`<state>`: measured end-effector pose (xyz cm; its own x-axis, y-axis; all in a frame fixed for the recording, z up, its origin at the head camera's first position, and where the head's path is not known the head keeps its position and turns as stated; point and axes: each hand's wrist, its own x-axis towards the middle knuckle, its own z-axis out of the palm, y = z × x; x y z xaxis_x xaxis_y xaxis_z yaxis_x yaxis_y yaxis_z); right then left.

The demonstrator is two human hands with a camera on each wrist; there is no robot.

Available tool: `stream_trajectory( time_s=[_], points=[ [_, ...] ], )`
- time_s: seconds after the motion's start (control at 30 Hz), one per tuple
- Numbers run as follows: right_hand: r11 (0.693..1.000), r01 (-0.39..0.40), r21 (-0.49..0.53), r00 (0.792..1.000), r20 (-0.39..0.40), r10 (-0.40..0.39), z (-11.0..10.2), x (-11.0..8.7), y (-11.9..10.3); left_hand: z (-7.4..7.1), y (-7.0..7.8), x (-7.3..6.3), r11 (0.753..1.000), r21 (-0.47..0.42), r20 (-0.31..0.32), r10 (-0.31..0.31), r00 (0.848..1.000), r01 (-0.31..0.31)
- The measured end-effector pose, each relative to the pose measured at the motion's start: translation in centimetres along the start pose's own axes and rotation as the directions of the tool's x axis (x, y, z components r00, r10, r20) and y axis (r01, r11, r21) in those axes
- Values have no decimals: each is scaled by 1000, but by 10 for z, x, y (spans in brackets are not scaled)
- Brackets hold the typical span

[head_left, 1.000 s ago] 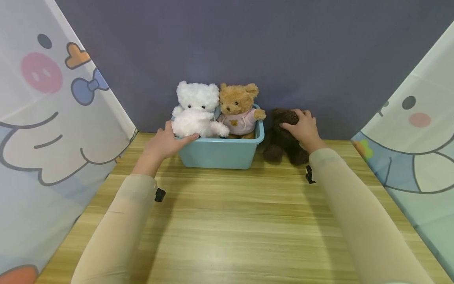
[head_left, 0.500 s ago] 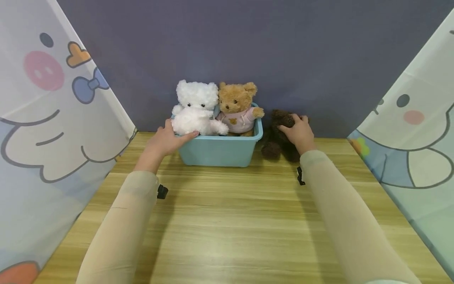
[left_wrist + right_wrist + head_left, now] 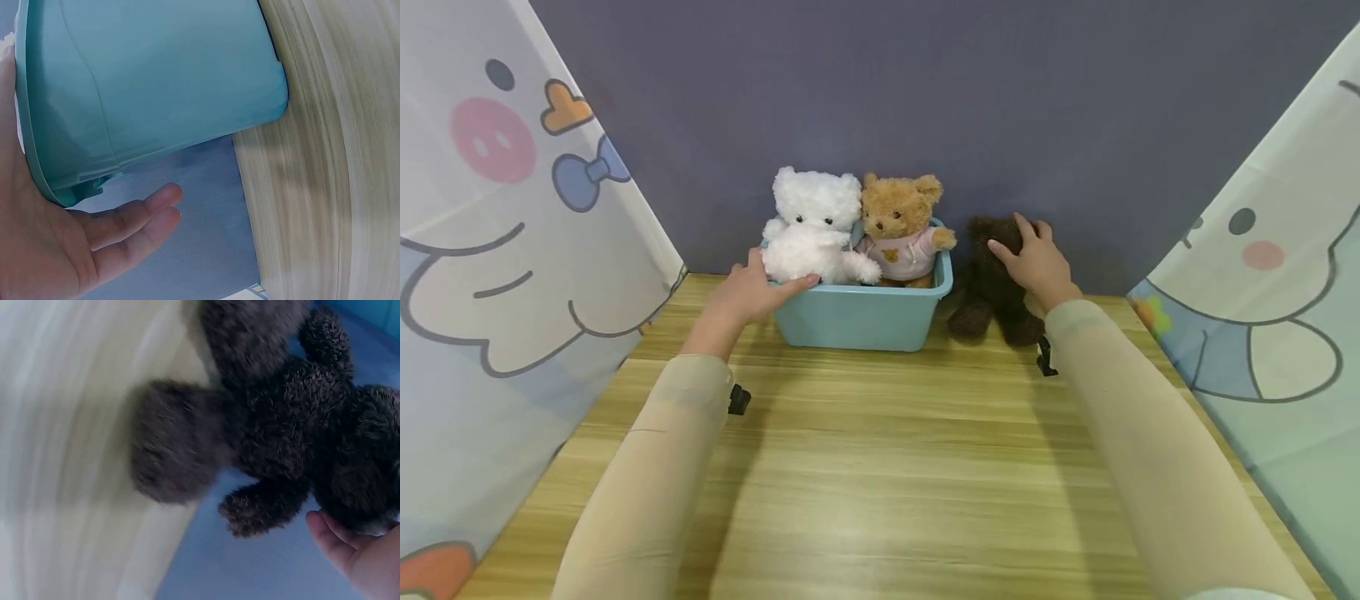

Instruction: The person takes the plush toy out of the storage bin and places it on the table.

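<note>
A light blue plastic basket stands against the back wall. In it sit a white teddy bear, a tan teddy bear in a pink hoodie, and another fluffy white plush in front. My left hand rests on the front left corner, thumb along the rim. In the left wrist view, two loose fingers extend below the rim, beside the end wall. Right of the basket a dark brown teddy bear sits upright by the wall. My right hand spreads over its head, fingers touching it.
The wooden table stretches in front of the basket. A dark grey wall panel closes off the back. Cartoon-print curtains hang on the left and right. A black wrist camera mount shows on the left sleeve.
My right hand dipped with the brown bear's head, then rose; the bear now sits more upright and the fingers are spread wider. The left hand stays at the basket's corner.
</note>
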<state>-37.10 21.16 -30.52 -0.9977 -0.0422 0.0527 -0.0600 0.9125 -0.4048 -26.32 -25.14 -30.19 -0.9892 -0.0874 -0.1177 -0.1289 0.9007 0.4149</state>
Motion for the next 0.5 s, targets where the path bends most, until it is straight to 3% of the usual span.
stream_trajectory(
  time_s=[0.23,0.5],
  points=[
    [999,21,-49,999,47,-19,-45,-3,-20,-1,0,2,1000,-2,7,-7,1000,7],
    [980,156,124,987,-55,-150,-92,-19,-74,0,-3,1,1000,0,2,-8,1000,8]
  ],
)
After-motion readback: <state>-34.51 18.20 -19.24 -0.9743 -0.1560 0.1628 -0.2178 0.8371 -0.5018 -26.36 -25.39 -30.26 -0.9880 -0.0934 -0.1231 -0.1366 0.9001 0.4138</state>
